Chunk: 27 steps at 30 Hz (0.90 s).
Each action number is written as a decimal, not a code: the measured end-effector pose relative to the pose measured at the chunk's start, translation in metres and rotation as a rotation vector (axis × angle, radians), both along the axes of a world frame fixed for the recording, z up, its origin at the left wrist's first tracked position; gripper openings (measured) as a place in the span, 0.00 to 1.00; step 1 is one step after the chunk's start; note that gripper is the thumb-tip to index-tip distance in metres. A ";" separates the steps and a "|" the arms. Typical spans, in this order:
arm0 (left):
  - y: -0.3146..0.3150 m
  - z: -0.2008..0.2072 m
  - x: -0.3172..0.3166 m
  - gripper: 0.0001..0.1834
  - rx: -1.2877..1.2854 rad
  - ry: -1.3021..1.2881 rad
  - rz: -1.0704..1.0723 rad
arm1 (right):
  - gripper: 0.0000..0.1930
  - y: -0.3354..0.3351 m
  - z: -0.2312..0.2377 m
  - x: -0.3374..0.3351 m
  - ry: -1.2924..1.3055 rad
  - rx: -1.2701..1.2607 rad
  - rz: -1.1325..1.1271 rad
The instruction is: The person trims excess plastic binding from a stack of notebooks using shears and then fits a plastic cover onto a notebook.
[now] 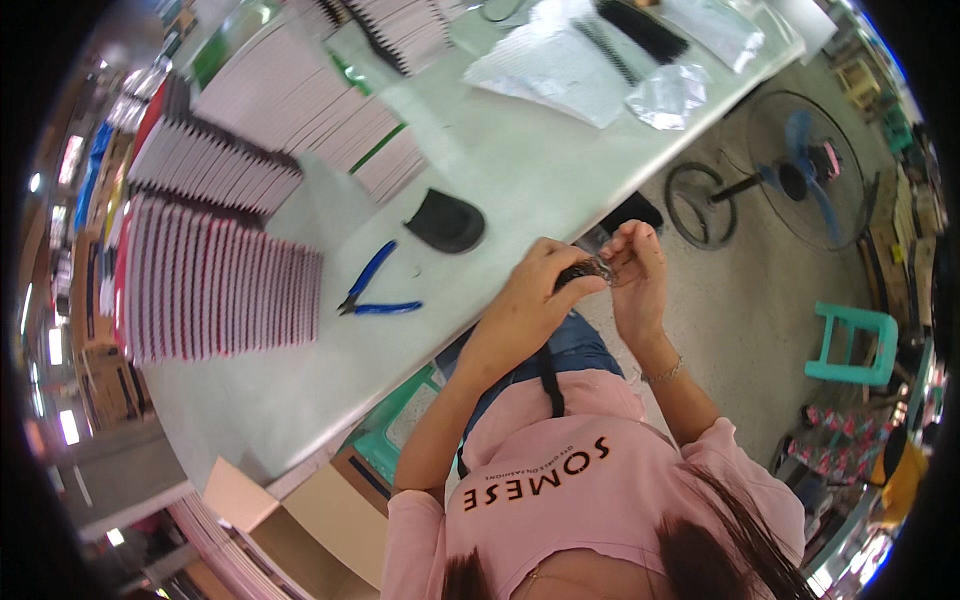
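Observation:
My left hand (535,300) is closed around a small bundle of dark wire binding coils (580,270), just off the table's near edge. Beside it, my right hand (638,275) has curled fingers at the coils' far end, where thin loops show. Its exact pinch is too small to make out. Blue-handled cutters (372,283) lie spread on the pale table (400,365), left of my left hand. Above them lies a black, rounded, sleeve-like piece (447,222).
Stacks of wire-bound notebooks (225,285) fill the table's left, with white page blocks (300,95) behind. Clear plastic packs (560,65) and black coils (645,30) lie at the back. A floor fan (800,170) and green stool (855,345) stand right. An open carton (315,525) sits below.

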State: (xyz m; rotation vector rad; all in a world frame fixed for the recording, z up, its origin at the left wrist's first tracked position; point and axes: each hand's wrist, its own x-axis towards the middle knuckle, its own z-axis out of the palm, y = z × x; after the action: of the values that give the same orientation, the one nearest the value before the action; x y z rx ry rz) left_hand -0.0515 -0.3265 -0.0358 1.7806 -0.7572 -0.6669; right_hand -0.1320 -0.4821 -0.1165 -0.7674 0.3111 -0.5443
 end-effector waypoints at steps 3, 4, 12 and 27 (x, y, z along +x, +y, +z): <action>-0.057 -0.045 0.003 0.22 0.103 0.368 -0.187 | 0.11 -0.062 -0.070 -0.026 0.239 0.187 -0.123; -0.075 -0.073 0.003 0.22 0.099 0.415 -0.241 | 0.11 -0.077 -0.097 -0.039 0.335 0.261 -0.186; -0.199 -0.201 0.004 0.27 0.189 0.266 -0.116 | 0.10 -0.103 -0.210 -0.105 0.665 0.534 -0.364; -0.099 -0.171 -0.015 0.27 -0.062 0.474 -0.332 | 0.14 -0.106 -0.079 -0.016 0.420 -0.497 -0.622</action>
State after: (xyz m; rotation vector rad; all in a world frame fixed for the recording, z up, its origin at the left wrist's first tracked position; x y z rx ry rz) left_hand -0.0665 -0.4254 -0.2070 1.3709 -0.7365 -1.2208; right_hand -0.1483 -0.5883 -0.1960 -1.2797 0.8389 -1.0705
